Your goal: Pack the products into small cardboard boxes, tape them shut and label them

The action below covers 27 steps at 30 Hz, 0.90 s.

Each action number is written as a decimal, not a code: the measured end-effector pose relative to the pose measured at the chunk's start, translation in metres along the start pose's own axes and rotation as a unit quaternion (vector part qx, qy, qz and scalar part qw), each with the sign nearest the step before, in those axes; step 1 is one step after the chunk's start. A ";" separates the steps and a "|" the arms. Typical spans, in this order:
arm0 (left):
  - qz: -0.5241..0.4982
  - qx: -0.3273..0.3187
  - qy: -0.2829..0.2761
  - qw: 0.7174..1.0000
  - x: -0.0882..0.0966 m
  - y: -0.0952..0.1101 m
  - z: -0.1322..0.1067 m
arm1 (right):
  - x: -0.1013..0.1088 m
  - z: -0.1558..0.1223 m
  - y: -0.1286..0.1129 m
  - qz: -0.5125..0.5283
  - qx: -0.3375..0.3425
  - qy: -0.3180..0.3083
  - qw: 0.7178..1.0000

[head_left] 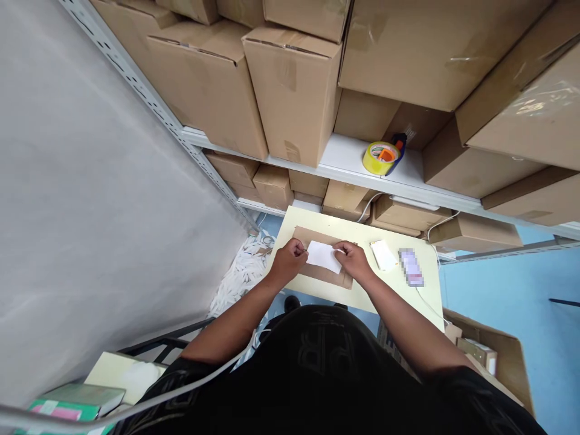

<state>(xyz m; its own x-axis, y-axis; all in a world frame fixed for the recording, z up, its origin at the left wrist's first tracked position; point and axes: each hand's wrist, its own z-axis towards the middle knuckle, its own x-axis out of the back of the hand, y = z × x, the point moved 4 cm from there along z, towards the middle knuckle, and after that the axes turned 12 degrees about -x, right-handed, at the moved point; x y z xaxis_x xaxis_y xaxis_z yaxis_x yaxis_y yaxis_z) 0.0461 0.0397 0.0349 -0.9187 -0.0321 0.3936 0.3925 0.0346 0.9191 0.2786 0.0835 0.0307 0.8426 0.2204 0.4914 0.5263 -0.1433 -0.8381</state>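
A small blank white sheet of paper point(322, 257) is stretched between my two hands. My left hand point(290, 261) is closed, with thumb and forefinger pinching the sheet's left edge. On the other side, my right hand point(353, 260) grips the right edge, its fingers bent over the paper. Under the sheet, a flat brown piece of cardboard point(319, 277) lies on the pale yellow table point(367, 296). Right of my right hand is a small white stack with yellowish edges point(383, 255); what it is made of I cannot make out.
A pixelated phone-like object point(411, 267) with a cable lies at the table's right. Shelves of cardboard boxes point(290, 90) rise behind, with a yellow tape roll point(378, 160) on one shelf. White paper strips point(240, 266) cover the floor at left. An open carton point(507, 356) stands at right.
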 end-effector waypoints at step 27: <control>0.325 -0.278 -0.143 0.893 -0.016 -0.032 0.017 | -0.035 -0.031 0.022 -0.369 0.117 0.123 0.914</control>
<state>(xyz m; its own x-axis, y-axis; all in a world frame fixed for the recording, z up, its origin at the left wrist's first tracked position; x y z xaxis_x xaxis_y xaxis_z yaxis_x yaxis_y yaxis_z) 0.0477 0.0557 -0.0007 -0.4311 0.0735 0.8993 0.7347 -0.5500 0.3972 0.2643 0.0432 0.0029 0.2837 -0.0531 0.9574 0.9468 0.1739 -0.2709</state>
